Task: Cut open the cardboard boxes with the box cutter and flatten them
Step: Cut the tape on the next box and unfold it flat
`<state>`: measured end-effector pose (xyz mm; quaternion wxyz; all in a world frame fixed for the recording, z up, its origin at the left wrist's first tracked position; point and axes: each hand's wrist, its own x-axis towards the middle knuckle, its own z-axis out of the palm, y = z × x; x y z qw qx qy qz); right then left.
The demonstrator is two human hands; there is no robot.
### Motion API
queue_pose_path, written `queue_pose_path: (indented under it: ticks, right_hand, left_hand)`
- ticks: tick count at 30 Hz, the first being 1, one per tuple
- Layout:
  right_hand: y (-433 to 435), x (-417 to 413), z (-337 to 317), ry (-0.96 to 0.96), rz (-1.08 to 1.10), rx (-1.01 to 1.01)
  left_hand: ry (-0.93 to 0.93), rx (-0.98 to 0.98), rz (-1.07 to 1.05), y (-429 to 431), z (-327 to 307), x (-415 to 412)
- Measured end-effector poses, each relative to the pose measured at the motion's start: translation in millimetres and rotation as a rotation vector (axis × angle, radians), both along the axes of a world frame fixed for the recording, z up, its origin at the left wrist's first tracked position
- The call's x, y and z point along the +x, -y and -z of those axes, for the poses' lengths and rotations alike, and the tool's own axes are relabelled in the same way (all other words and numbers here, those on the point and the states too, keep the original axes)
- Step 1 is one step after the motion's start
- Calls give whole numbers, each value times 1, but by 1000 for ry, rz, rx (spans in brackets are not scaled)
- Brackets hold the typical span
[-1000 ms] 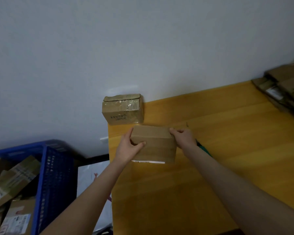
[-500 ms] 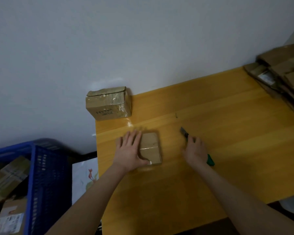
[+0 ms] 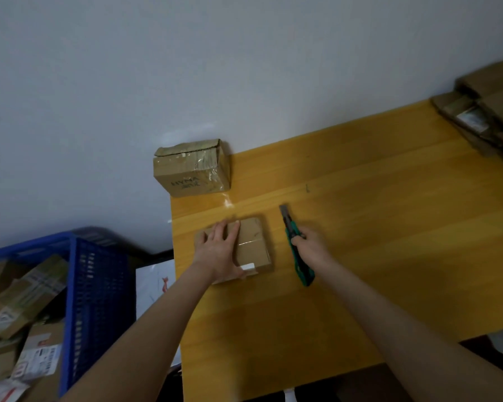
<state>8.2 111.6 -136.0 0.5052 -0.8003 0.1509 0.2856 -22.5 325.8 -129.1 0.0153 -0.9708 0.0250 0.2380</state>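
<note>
Head view. The left hand (image 3: 218,250) lies flat on the left half of the small box (image 3: 254,245), fingers straight and slightly spread. It clasps nothing. The palm presses down, probably to pin the light box so that it does not slide under the blade. The box rests on the table (image 3: 375,242) near the left edge, with its right half and a taped seam (image 3: 251,242) across the top left uncovered; this looks like the line meant for the cut.

The right hand (image 3: 312,249) has its fingers curled round the middle of the cutter (image 3: 289,227), just beside the box on the right and not touching it. The blade is extended and points away toward the wall, clear of the other hand. Whether the cutter rests on the table or is just lifted cannot be told.

A 2nd box (image 3: 193,169), taped shut, stands at the table's far left corner against the wall, apparently awaiting its turn. Flattened cardboard (image 3: 491,117) is stacked at the far right. A blue crate (image 3: 96,291) at the left holds more boxes.

Judged stage: box steadied, cut not yet begun.
</note>
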Motion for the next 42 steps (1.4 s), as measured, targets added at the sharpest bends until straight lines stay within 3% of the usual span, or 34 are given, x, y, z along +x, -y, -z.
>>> queue_pose_path:
  ticks: [2,8,22,42]
  right_hand:
    - [-3,-9,-11,11,-18,60]
    - [7,-29,-20,229,-283,-231]
    - [6,-27,-33,226,-460,-494]
    - [4,-24,-44,196,-515,-403]
  left_hand:
    - [2,-1,-51,-4,-2,-3]
    - [-25,-31,-88,-3,-3,0]
    - [-34,-48,-103,-4,-1,-1]
    - [-16,-34,-99,-3,-1,-2]
